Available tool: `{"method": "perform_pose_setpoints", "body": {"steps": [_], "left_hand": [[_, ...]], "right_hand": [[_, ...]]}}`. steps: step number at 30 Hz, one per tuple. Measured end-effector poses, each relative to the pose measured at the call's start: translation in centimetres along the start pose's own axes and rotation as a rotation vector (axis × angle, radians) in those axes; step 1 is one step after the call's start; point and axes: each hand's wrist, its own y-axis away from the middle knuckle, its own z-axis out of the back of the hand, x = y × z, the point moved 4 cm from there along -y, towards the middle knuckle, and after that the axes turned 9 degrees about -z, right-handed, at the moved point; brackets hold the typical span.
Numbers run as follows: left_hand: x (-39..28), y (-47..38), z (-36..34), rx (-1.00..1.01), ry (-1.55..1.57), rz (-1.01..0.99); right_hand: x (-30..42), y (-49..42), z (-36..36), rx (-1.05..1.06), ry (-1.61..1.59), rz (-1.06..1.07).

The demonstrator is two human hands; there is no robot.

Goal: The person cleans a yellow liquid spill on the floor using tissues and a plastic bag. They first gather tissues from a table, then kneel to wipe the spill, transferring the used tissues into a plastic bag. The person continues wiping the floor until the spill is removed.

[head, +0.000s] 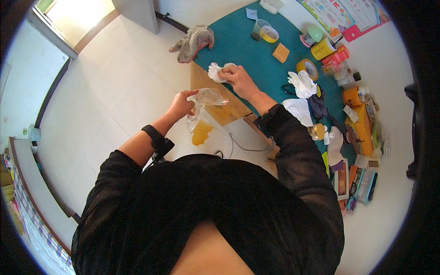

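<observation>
My left hand (182,105) grips a clear plastic bag (208,96) that hangs in front of the table's wooden edge. Pinched in the fingers of my right hand (240,80) is a crumpled white tissue (216,71), at the near edge of the teal tabletop (237,48). Whether the tissue touches the tabletop I cannot tell. Below the bag, a yellow-brown patch (202,132) shows on the pale floor. A grey cloth with a reddish edge (194,43) drapes over the table corner, left of the tissue.
A clear plastic cup (258,29), a yellow tape roll (269,34) and a small orange box (281,52) stand on the tabletop. More crumpled white tissue (302,84) lies right of my right hand. Jars and boxes line the wall. A grey cable (245,148) runs beneath the table.
</observation>
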Motion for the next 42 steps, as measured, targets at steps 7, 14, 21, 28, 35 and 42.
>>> {"method": "perform_pose_setpoints", "body": {"steps": [7,14,21,28,35,42], "left_hand": [[-0.2,0.5,-1.2,0.024,0.008,-0.042],[-0.5,1.0,-0.9,0.026,-0.014,-0.047],[0.2,1.7,-0.1,-0.002,0.002,-0.063],[0.4,1.9,0.5,0.008,0.038,0.007],[0.3,2.8,1.8,-0.01,0.027,-0.088],[0.8,3.7,3.1,-0.054,0.041,-0.014]], "right_hand": [[1.3,4.5,1.3,-0.034,-0.04,-0.062],[-1.1,8.6,2.9,-0.059,-0.467,-0.507],[-3.7,7.9,2.3,-0.273,-0.043,-0.737],[0.1,-0.8,-3.9,-0.236,-0.317,-0.569],[-4.4,-5.0,3.2,-0.329,0.065,-0.829],[-1.4,-6.9,-4.5,-0.226,-0.133,-0.507]]}}
